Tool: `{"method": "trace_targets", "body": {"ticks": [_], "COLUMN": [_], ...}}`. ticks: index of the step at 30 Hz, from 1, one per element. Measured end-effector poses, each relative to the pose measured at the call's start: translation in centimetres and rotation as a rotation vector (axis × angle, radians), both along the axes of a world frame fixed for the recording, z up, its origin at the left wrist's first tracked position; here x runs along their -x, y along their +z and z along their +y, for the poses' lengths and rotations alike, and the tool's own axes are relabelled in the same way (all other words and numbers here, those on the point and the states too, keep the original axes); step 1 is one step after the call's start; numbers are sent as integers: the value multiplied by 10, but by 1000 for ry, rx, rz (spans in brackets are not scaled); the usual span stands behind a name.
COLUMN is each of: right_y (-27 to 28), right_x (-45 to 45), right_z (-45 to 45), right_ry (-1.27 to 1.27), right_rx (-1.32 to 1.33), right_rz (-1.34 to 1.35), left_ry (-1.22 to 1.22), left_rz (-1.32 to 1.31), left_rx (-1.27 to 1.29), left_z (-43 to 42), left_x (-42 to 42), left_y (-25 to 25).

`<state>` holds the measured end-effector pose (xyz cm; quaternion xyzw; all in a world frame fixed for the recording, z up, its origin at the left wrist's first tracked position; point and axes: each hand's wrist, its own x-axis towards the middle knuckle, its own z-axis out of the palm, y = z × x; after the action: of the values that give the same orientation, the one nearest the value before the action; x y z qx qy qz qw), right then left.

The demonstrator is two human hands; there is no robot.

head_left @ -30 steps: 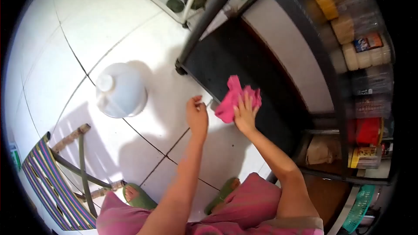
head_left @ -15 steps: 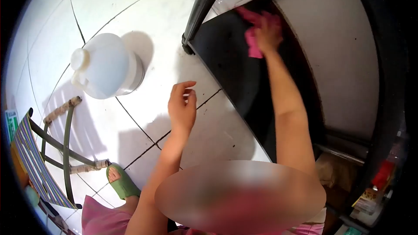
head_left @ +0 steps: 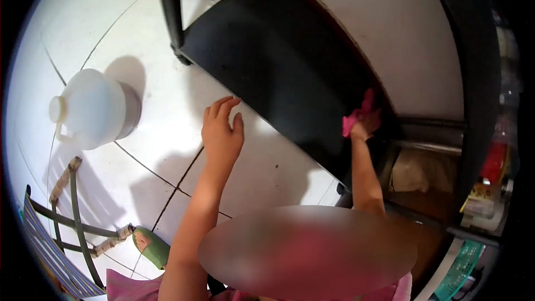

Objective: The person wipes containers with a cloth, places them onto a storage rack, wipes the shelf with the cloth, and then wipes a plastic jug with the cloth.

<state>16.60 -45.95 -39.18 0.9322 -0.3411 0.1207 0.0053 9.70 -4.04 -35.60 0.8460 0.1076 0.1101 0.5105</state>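
Observation:
A long black shelf board [head_left: 267, 72] runs diagonally from the upper middle toward the right. At its far right end, near the back edge, my right hand [head_left: 365, 126] presses a crumpled pink cloth [head_left: 350, 125] against the dark surface; the fingers are partly covered by the cloth. My left hand [head_left: 221, 125] is raised over the white floor beside the board's front edge, fingers loosely bent and apart, holding nothing. A blurred oval hides part of my lap.
A large translucent jug [head_left: 95, 108] with a white cap stands on the tiled floor [head_left: 161, 134] at the left. A striped folding stool [head_left: 61, 251] is at lower left. A brown bag [head_left: 421, 170] and a teal basket [head_left: 460, 267] are at right. A dark post [head_left: 169, 11] rises at the board's corner.
My right hand and the pink cloth have moved from the board's upper end to its right end. The view has shifted, so the jug and stool appear further left.

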Motion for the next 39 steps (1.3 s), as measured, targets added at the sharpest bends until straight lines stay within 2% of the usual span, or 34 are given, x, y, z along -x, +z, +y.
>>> {"method": "trace_targets", "body": {"ticks": [1, 3, 4, 7, 11, 12, 13, 15, 17, 19, 21, 23, 25, 27, 29, 32, 36, 39], "right_y": [-3, -13, -27, 0, 6, 5, 6, 16, -1, 36, -26, -60, -10, -16, -16, -37, -25, -13], "right_x": [14, 39, 56, 49, -31, -50, -65, -78, -79, -39, -1, 61, 93, 117, 151, 203, 190, 136], "right_z": [8, 34, 66, 151, 147, 134, 116, 77, -14, -40, -156, -213, -119, -90, -48, -10, 47, 82], "right_ry": [54, 166, 372, 820, 1086, 1096, 1102, 865, 681, 293, 146, 361, -164, -409, -356, -58, 17, 225], "right_rx": [-91, -275, -74, -154, -187, -112, -30, -178, -230, -460, 54, 903, -120, -137, -99, 45, -37, -46], "right_rz": [83, 244, 136, 13, 29, 19, 12, 120, 380, 195, 344, 492, -18, 31, 32, -89, -97, -12], "left_ry": [-22, -83, -154, -226, -320, -322, -319, -333, -298, -309, -359, -357, -366, -331, -341, -344, -380, -421], "left_rz": [-5, -115, -35, -60, -35, -29, -17, 7, 58, 78, 97, 74, 58, 71, 75, 69, 71, 51], "left_rx": [7, -176, -163, -235, -366, -370, -334, -288, -275, -293, -317, -299, -289, -328, -348, -356, -325, -272], "left_z": [-13, -40, -51, -77, -83, -80, -79, -85, -85, -81, -78, -77, -82, -88, -91, -92, -81, -69], "left_x": [-5, -12, -13, -12, -1, 0, 0, 5, 4, 5, 4, 3, 4, 4, 6, 6, 5, 6], "left_y": [1, 6, 8, 4, -12, -14, -16, -16, -12, -8, -7, -11, -13, -13, -8, -8, -15, -20]}}
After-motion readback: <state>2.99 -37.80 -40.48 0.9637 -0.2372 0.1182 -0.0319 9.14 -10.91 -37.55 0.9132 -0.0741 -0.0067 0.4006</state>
